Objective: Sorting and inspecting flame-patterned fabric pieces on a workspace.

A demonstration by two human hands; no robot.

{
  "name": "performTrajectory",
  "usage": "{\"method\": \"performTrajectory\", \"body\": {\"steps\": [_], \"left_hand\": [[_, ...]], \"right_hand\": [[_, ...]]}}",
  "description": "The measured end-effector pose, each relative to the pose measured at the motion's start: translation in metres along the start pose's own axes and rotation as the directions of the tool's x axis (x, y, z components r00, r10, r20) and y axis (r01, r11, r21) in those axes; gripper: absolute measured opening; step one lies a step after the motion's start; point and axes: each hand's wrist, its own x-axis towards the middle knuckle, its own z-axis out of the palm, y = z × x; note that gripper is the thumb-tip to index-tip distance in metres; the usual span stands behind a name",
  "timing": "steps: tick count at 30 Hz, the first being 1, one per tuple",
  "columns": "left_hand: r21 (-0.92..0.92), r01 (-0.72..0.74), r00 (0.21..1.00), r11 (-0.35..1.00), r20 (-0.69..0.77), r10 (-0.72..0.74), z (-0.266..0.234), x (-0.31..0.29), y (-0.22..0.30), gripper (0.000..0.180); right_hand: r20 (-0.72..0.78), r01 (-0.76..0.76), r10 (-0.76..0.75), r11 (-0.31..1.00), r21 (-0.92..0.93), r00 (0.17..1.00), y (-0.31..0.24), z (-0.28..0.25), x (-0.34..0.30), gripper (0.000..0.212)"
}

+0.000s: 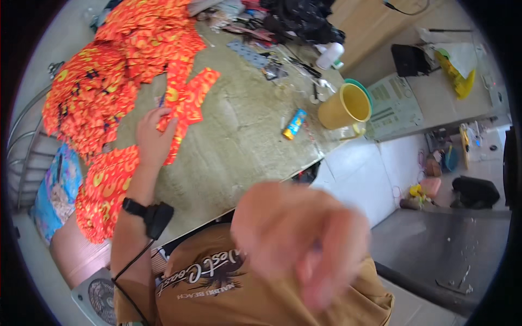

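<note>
My left hand (pixel 154 136) rests on the table at the left, thumb and fingers closed on a small orange cloth piece (pixel 190 100) with a yellow pattern. Several such pieces overlap there. A small blue item (pixel 161 101) shows just beyond its fingertips. Much nearer to the camera, my right hand (pixel 296 239) is raised in front of my body and blurred. Its fingers look curled in; a dark bluish spot shows between them, and what they hold cannot be made out.
Large heaps of the same orange cloth (pixel 89 89) cover the table's left side. A yellow bucket (pixel 340 108), a blue and yellow tube (pixel 294 124) and a white bottle (pixel 329 55) stand or lie at the right. A black plastic bag (pixel 304 19) sits at the far edge.
</note>
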Motion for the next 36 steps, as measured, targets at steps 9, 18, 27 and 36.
{"method": "performTrajectory", "body": {"steps": [9,18,27,36], "left_hand": [[-0.455,0.26,0.963,0.852,0.056,-0.264,0.001,0.007,0.0,0.018],[-0.722,0.051,0.991,0.69,-0.047,-0.122,-0.055,0.011,0.044,0.012],[-0.892,0.32,0.928,0.319,0.228,-0.293,-0.07,-0.011,0.082,0.01],[-0.912,0.222,0.972,0.345,0.18,-0.15,-0.08,-0.015,0.064,0.012]], "right_hand": [[-0.541,-0.777,0.559,0.437,-0.453,0.629,0.029,-0.034,-0.09,0.019],[-0.709,-0.944,0.627,0.259,-0.203,0.324,0.047,-0.038,-0.083,0.022],[-0.646,-0.798,0.507,0.158,-0.581,0.571,0.08,-0.014,-0.072,0.028],[-0.626,-0.698,0.316,0.234,-0.677,0.713,0.086,-0.049,-0.09,0.021]]}}
